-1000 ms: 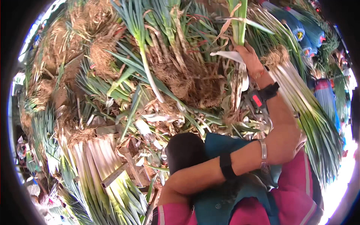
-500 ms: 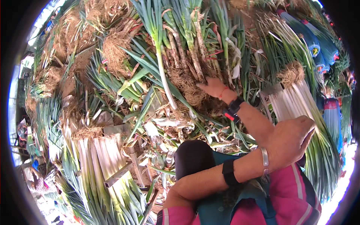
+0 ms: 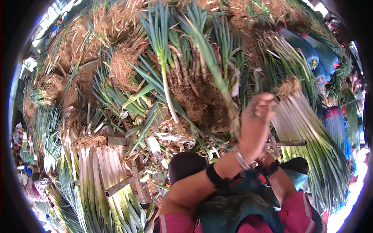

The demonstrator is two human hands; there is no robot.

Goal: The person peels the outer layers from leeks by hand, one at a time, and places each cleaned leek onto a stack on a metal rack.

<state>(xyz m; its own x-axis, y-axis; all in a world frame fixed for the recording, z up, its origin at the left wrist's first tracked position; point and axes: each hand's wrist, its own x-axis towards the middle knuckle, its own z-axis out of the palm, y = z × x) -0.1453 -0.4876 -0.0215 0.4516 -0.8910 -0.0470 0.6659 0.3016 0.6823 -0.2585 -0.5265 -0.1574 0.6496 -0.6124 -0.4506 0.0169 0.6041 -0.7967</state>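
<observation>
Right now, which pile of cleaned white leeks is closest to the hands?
The trimmed bundle on the right, lying just beside the left hand. The other white bundle lies far off at lower left, by the wooden frame.

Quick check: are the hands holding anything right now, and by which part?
The left hand grips a long green leek stalk near its rooty lower end. The right hand is mostly hidden behind the left wrist; whether it holds anything cannot be told.

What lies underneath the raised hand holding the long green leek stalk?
Under the left hand gripping the long green leek stalk lies a heap of unwashed leeks with brown matted roots. The right hand is mostly covered by the left wrist, so its grip cannot be seen.
</observation>
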